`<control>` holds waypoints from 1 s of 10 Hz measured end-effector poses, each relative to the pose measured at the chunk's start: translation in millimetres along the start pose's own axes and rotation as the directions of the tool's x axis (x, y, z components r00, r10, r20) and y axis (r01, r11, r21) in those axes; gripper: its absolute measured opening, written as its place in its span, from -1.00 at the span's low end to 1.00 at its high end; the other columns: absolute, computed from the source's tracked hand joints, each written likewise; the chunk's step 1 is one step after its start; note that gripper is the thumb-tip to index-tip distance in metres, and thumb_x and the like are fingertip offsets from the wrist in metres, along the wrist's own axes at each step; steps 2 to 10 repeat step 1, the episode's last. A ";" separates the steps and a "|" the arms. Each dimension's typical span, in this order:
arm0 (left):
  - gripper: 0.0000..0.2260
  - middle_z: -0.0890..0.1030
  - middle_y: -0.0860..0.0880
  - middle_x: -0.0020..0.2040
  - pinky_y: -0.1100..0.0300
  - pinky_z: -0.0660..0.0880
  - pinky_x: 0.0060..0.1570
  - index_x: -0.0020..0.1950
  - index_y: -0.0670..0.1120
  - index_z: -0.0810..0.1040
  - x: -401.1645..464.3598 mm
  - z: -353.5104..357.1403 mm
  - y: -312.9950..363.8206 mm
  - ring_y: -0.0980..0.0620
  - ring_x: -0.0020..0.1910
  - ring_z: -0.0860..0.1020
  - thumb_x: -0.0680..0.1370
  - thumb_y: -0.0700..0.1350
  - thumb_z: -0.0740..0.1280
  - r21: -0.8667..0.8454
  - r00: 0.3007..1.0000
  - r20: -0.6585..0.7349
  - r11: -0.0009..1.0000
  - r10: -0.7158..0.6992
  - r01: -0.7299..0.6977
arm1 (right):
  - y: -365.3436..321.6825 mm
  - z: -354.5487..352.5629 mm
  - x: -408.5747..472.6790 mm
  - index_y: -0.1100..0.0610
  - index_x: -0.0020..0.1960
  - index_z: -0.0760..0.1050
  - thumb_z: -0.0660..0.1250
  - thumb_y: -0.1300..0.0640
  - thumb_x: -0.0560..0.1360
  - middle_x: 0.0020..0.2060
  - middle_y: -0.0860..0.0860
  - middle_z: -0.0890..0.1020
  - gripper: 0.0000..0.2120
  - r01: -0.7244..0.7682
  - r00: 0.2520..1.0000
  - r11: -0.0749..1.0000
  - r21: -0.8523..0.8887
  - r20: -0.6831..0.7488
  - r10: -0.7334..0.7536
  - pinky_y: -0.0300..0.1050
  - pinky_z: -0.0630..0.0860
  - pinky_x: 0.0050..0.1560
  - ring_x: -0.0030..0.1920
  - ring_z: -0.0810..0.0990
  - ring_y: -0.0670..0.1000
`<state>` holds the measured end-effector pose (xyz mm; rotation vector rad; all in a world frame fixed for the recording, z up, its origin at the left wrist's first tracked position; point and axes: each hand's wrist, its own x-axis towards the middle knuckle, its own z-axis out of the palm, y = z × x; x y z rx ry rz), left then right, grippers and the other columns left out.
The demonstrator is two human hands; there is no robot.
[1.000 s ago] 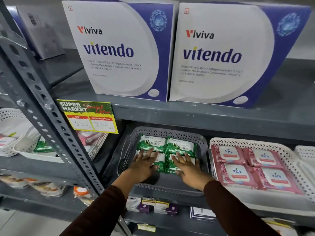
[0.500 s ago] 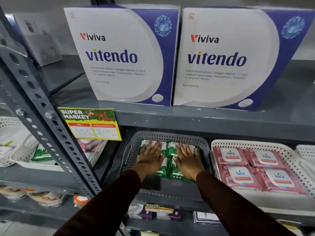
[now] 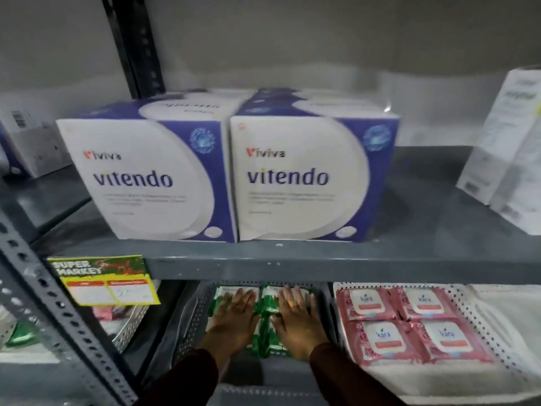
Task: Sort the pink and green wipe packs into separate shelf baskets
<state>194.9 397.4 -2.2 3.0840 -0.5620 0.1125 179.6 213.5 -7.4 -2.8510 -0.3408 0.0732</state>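
Note:
Several green wipe packs (image 3: 265,312) lie flat in a grey perforated basket (image 3: 190,320) on the lower shelf. My left hand (image 3: 234,317) rests palm-down on the left packs, fingers spread. Beside it, my right hand (image 3: 295,320) presses flat on the right packs. Neither hand grips anything. Several pink wipe packs (image 3: 409,323) fill a white perforated basket (image 3: 486,326) just to the right. The image is blurred.
Two large white-and-blue Vitendo boxes (image 3: 225,177) stand on the upper shelf (image 3: 292,269), which overhangs the baskets. A yellow price tag (image 3: 102,279) hangs at its left. A slotted steel upright (image 3: 58,323) crosses the lower left, with another basket (image 3: 134,320) holding mixed packs behind it.
The view has tilted up, showing more of the upper shelf and wall. Both hands slid further back over the green packs and stay flat on them.

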 end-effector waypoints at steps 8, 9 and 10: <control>-0.40 0.57 -0.17 0.29 0.17 -0.09 0.45 0.34 -0.19 0.52 -16.2 -18.1 32.4 -0.13 0.30 0.51 0.67 0.12 -0.15 -0.136 0.978 -0.184 0.983 0.095 -0.121 | 6.0 -20.4 -43.5 0.13 0.53 0.22 0.07 -0.11 0.60 0.52 0.08 0.24 -0.43 0.072 0.933 0.997 -0.013 -0.354 -0.072 0.02 -0.11 0.48 0.53 0.22 0.15; -0.40 0.57 -0.17 0.29 0.17 -0.09 0.45 0.34 -0.19 0.52 -16.2 -18.1 32.4 -0.13 0.30 0.51 0.67 0.12 -0.15 -0.136 0.978 -0.184 0.983 0.095 -0.121 | 6.0 -20.4 -43.5 0.13 0.53 0.22 0.07 -0.11 0.60 0.52 0.08 0.24 -0.43 0.072 0.933 0.997 -0.013 -0.354 -0.072 0.02 -0.11 0.48 0.53 0.22 0.15; -0.40 0.57 -0.17 0.29 0.17 -0.09 0.45 0.34 -0.19 0.52 -16.2 -18.1 32.4 -0.13 0.30 0.51 0.67 0.12 -0.15 -0.136 0.978 -0.184 0.983 0.095 -0.121 | 6.0 -20.4 -43.5 0.13 0.53 0.22 0.07 -0.11 0.60 0.52 0.08 0.24 -0.43 0.072 0.933 0.997 -0.013 -0.354 -0.072 0.02 -0.11 0.48 0.53 0.22 0.15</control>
